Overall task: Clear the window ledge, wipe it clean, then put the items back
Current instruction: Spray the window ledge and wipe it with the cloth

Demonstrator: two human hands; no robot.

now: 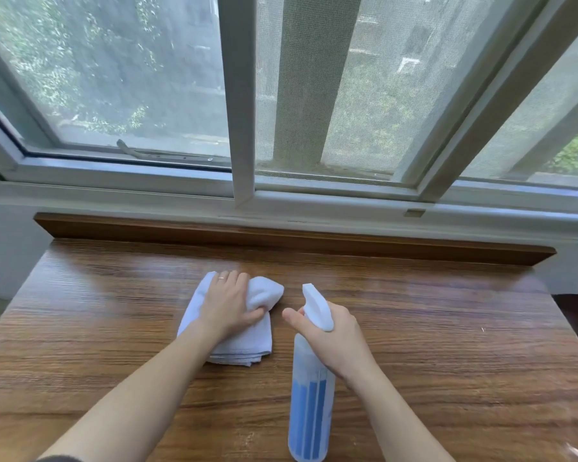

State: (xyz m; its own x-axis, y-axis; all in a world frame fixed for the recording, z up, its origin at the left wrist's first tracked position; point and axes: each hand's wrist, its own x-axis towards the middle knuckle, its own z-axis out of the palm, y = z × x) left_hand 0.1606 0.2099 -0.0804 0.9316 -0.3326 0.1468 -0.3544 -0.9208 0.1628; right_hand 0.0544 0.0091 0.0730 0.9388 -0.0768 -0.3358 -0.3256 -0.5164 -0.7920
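On the brown wood-grain tabletop (447, 345) below the window, the left hand (229, 303) lies on a folded white terry cloth (244, 345), fingers curled and gathering its upper right part into a bunched lump while the thumb presses against the fabric; a thin ring shows on one finger. The cloth lies flat on the wood near the middle of the surface, its folded edges layered at the near end. Just beside it, the right hand (334, 338) grips the neck of a translucent plastic spray bottle (309, 405) with blue liquid inside and a white trigger head (316, 306), nozzle aimed away toward the window; the thumb points left toward the cloth, and the bottle's base comes toward the camera. Faint vertical markings run down the bottle's side, but no brand or wording can be read, and it is hard to tell whether they are print or only the liquid's edge. A raised dark wooden ledge strip (281, 235) runs along the far edge of the tabletop, under the white window frame (244, 128) and its grey mesh screen (364, 95).
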